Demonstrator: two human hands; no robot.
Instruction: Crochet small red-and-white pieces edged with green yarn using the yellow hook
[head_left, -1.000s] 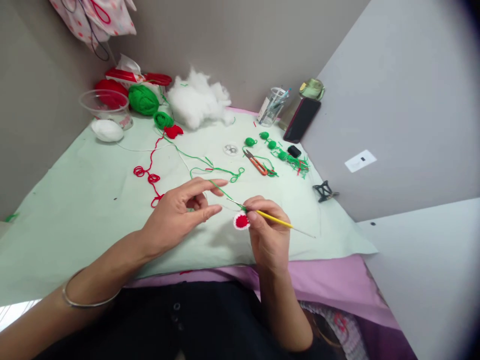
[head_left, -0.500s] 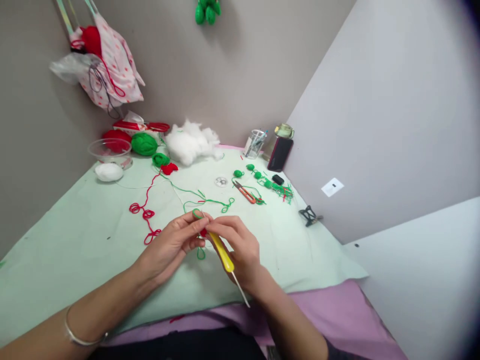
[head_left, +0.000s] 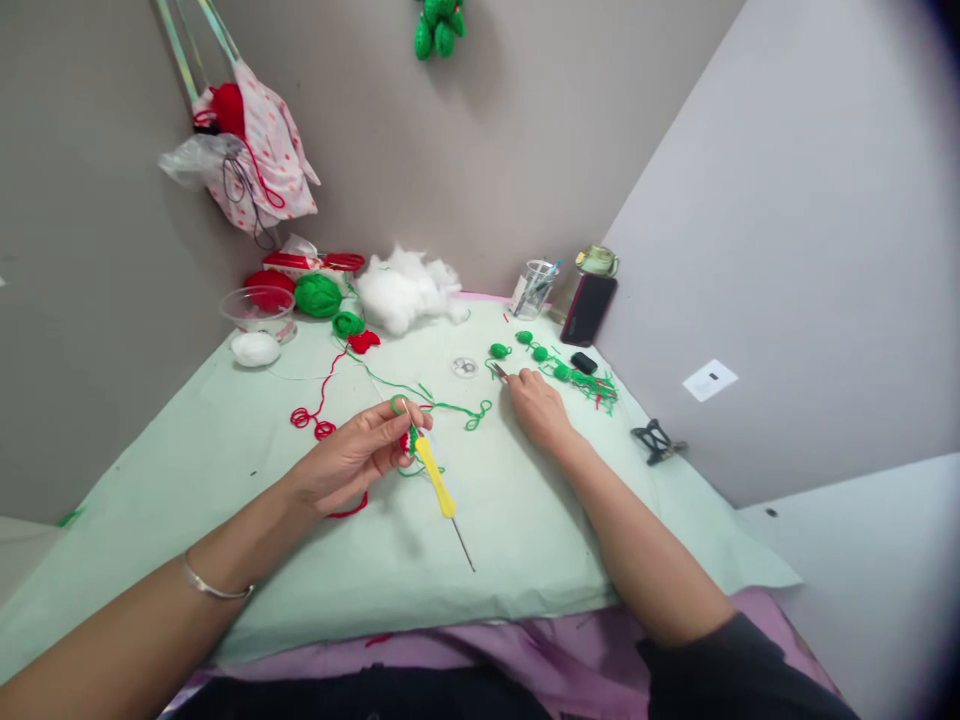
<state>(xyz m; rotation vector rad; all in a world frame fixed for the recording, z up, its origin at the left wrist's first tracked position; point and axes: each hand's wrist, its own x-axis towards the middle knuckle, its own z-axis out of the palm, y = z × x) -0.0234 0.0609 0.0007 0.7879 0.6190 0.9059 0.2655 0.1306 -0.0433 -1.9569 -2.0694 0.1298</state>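
My left hand pinches a small red, white and green crochet piece over the middle of the table. The yellow-handled crochet hook hangs from that piece, its thin metal end pointing down and right. Green yarn loops around a left fingertip. My right hand is closed over the snips at the right, with only the metal blades showing past the fingers. Green yarn with loops lies between the two hands. Red yarn trails at the left, joined to a small red piece.
White stuffing, green yarn balls and a clear bowl stand at the back. Small green stuffed pieces, a phone, a cup of pens and a black clip are on the right.
My right hand has let go of the yellow hook, moved up and right, and closed on the orange snips. My left hand still holds the crochet piece, with the hook now hanging from it.
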